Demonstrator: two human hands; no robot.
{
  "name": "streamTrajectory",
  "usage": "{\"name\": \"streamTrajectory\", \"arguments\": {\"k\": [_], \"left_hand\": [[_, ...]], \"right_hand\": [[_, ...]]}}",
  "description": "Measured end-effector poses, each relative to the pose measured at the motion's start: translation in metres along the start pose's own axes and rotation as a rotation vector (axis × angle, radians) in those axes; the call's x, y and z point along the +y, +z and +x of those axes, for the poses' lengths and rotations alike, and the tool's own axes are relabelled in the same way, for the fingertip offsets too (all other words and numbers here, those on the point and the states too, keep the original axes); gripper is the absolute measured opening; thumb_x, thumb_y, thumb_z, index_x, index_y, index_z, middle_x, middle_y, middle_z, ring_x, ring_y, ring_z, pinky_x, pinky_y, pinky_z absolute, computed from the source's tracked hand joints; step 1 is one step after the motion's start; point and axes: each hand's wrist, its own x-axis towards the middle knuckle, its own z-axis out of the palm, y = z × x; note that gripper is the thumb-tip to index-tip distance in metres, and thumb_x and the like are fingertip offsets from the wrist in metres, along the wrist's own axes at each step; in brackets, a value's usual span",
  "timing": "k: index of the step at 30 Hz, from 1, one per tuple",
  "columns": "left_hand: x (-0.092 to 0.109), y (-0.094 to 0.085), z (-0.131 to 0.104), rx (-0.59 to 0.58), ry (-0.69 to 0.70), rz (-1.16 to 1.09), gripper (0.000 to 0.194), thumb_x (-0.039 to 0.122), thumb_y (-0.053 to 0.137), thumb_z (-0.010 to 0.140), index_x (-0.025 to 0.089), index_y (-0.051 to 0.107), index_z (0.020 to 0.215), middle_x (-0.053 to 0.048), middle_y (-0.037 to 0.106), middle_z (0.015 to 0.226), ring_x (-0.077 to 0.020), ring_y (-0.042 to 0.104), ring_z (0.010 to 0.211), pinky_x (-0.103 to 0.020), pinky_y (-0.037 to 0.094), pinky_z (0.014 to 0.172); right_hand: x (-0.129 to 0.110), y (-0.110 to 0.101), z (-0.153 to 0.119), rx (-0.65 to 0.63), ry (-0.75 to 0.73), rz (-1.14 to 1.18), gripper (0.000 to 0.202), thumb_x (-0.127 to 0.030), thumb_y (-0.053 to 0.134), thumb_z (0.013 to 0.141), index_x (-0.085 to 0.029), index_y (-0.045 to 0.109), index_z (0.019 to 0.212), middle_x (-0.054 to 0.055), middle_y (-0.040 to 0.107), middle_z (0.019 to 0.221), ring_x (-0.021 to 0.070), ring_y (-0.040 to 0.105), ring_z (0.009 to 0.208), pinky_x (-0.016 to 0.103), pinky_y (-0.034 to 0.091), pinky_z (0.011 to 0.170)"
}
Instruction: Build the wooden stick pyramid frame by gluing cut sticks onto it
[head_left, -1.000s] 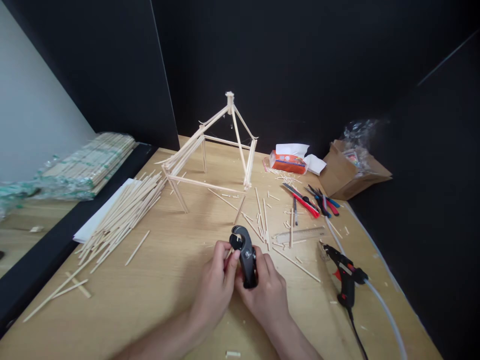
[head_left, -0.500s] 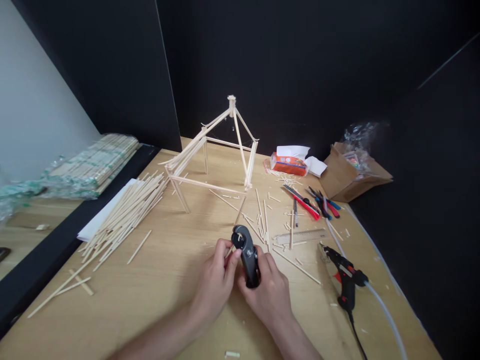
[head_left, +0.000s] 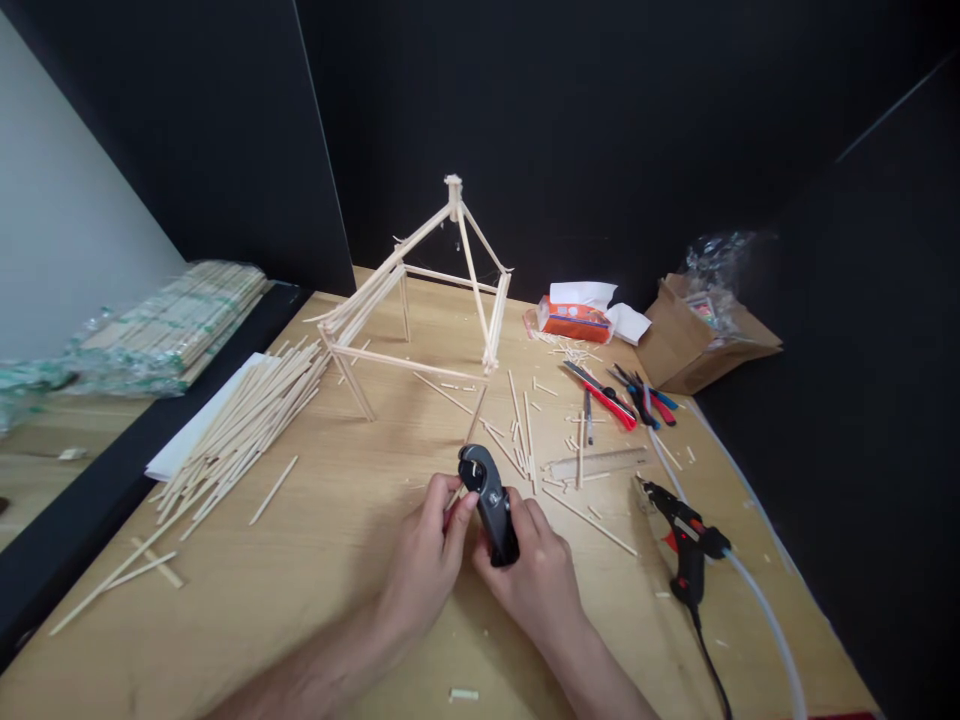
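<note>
Black tool [head_left: 495,515] in right hand [head_left: 536,570]

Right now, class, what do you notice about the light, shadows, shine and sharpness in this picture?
Head view: a soft shadow darkens the table beside the left hand; head view: pale glints show on the plastic-wrapped sticks; head view: the black panels are dark, with little detail; head view: the ruler is too soft for its markings to be read.
</note>
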Motion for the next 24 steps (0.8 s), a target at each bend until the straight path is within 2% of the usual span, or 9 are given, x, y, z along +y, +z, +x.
{"name": "streamTrajectory", "arguments": {"k": [8,15,20,24], "left_hand": [[0.002,-0.001,0.006,-0.016,-0.005,-0.016,0.017,0.04,0.039,0.094,0.024,0.043,0.092,0.001,0.062,0.082,-0.0184,0.061,0.077,-0.027,0.041,0.07],[0.0,-0.009,0.018,-0.06,-0.023,0.083,0.021,0.043,0.038,0.092,0.023,0.044,0.091,-0.002,0.064,0.081,-0.0209,0.061,0.074,-0.029,0.041,0.068],[-0.006,-0.017,0.027,-0.012,0.001,0.172,0.016,0.038,0.045,0.089,0.022,0.047,0.089,0.001,0.058,0.068,-0.0206,0.057,0.062,-0.027,0.038,0.059],[-0.006,-0.021,0.031,0.007,0.019,0.125,0.016,0.038,0.047,0.087,0.022,0.048,0.087,0.001,0.058,0.069,-0.0199,0.057,0.064,-0.027,0.038,0.061]], "right_hand": [[0.004,0.001,0.001,-0.006,-0.004,-0.03,0.041,-0.028,0.051,0.081,-0.008,0.052,0.117,0.006,0.062,0.082,0.0194,0.064,0.065,0.028,0.05,0.055],[0.012,-0.005,0.007,-0.122,0.076,-0.059,0.04,-0.029,0.056,0.078,-0.013,0.057,0.114,0.005,0.064,0.086,0.0202,0.065,0.072,0.028,0.049,0.061],[0.02,-0.008,0.01,-0.138,0.118,-0.255,0.044,-0.029,0.057,0.077,-0.015,0.055,0.118,0.006,0.065,0.095,0.0194,0.065,0.071,0.027,0.046,0.056],[0.021,-0.011,0.009,-0.143,0.118,-0.395,0.048,-0.026,0.059,0.077,-0.018,0.052,0.123,0.007,0.064,0.098,0.0186,0.064,0.069,0.027,0.042,0.053]]}}
